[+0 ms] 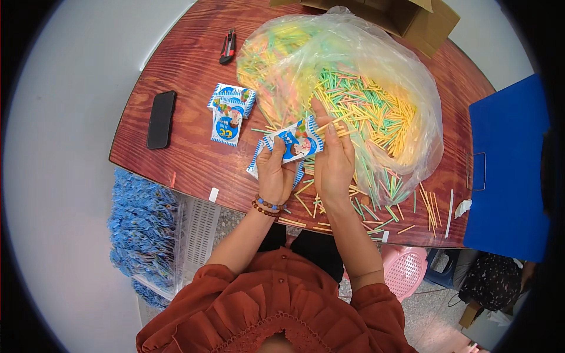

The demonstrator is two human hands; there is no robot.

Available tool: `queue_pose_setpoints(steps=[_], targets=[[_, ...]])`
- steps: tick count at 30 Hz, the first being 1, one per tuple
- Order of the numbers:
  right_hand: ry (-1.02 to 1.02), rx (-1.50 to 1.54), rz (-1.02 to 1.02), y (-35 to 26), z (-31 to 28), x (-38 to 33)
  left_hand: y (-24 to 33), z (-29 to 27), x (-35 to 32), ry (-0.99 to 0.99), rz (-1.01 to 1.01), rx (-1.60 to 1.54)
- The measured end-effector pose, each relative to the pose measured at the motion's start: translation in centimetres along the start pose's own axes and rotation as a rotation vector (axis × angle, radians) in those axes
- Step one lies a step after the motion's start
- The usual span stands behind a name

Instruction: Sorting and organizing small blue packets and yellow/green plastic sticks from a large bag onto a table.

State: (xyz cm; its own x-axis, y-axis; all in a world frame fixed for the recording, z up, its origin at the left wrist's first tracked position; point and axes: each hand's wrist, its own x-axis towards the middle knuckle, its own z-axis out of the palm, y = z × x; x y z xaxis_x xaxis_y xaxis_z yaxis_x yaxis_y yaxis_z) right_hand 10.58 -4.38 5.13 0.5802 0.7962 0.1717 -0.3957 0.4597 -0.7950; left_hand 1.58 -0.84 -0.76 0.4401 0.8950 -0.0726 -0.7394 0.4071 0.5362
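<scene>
A small blue-and-white packet (pixel 294 143) is being held between the left hand (pixel 274 174) and the right hand (pixel 334 163), while thin coloured sticks (pixel 331 122) are being pinched at its opening, beside a clear bag (pixel 412 82) of sticks on the wooden table (pixel 194 147).

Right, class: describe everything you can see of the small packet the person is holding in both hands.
The small packet is a flat, glossy sachet, mostly blue and white with a striped edge and a cartoon picture on its face. It is held above the wooden table, tilted, right end higher. The left hand grips its lower left part; the right hand holds its right end, where a few thin coloured sticks meet it. Whether it is sealed cannot be told.
</scene>
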Motion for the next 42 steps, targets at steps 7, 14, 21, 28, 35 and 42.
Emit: queue_pose_setpoints(steps=[7, 14, 21, 28, 35, 42], targets=[[0.078, -0.085, -0.037, 0.1, 1.1, -0.3, -0.5, -0.4, 0.6, -0.005, 0.030, -0.012], [0.146, 0.003, -0.022, 0.6, 1.0, -0.2, -0.1, 0.0, 1.0, 0.015, 0.045, -0.054], [0.111, -0.191, 0.044, 0.7, 1.9, -0.5, 0.4, -0.6, 1.0, 0.009, 0.014, -0.008], [-0.228, -0.820, -0.175, 0.5, -0.9, 1.3, 0.1, -0.1, 1.5, -0.019, 0.014, -0.090], [-0.441, -0.625, 0.089, -3.4, -1.5, 3.1, 1.2, -0.5, 2.7, -0.044, -0.036, -0.198], [-0.321, -1.574, -0.060, -3.6, -9.9, 10.3, 1.0, -0.1, 2.6, -0.021, 0.003, -0.207]])
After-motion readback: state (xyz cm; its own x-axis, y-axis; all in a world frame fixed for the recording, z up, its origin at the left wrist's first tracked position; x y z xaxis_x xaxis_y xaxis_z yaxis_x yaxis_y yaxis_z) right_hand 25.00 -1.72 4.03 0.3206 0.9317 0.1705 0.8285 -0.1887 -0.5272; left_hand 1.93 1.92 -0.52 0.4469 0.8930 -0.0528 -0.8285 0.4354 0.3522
